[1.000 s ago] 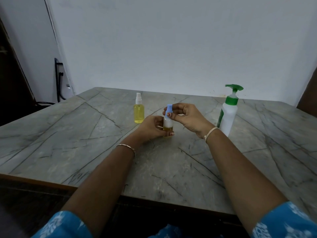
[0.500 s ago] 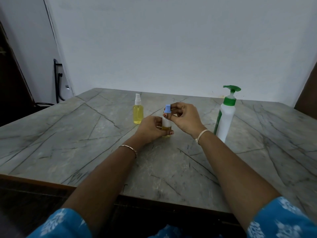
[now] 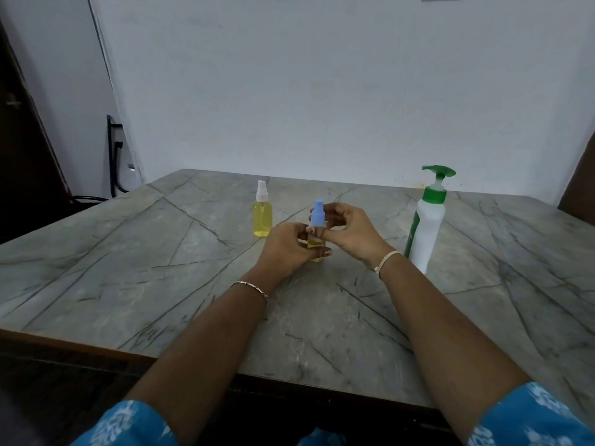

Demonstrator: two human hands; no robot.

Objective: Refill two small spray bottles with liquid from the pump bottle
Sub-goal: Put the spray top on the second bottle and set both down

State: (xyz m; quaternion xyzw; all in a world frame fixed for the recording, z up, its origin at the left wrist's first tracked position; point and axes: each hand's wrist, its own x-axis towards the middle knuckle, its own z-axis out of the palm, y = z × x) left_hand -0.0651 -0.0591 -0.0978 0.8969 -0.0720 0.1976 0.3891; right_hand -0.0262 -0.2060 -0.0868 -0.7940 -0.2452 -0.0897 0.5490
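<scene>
Gripping noted at both hands. Right hand [image 3: 349,235]: fingers curled, with forefinger and thumb pinching the pale blue plastic spray cap [image 3: 317,215], forefinger at the nozzle top and thumb at the collar. Contact on the far side of the cap is hidden.

Left hand [image 3: 286,249]: fingers wrapped round the small clear cylindrical spray bottle [image 3: 316,247], thumb across its front near the base. This bottle is upright at the middle of the table and holds yellow liquid. Most of its body is covered by the fingers, so the fill level cannot be read. Whether the base rests on the surface or is just lifted cannot be determined.

Wrists: a thin metal chain bracelet [image 3: 249,286] on the left and a white band [image 3: 388,259] on the right. Blue sleeves with white print [image 3: 531,416] are cut off by the lower frame edge.

Second clear spray bottle with white cap [image 3: 262,217]: upright, yellow liquid nearly to the shoulder, just left of and beyond the left hand, apart from it.

White plastic pump bottle with green pump head [image 3: 428,226]: upright, right of the right wrist, which overlaps its lower edge.

Grey stone-patterned table [image 3: 128,268]: smooth, dark veining, wooden front edge. Beyond it is a plain pale wall [image 3: 322,91], with a black cable [image 3: 111,156] at its left corner.
</scene>
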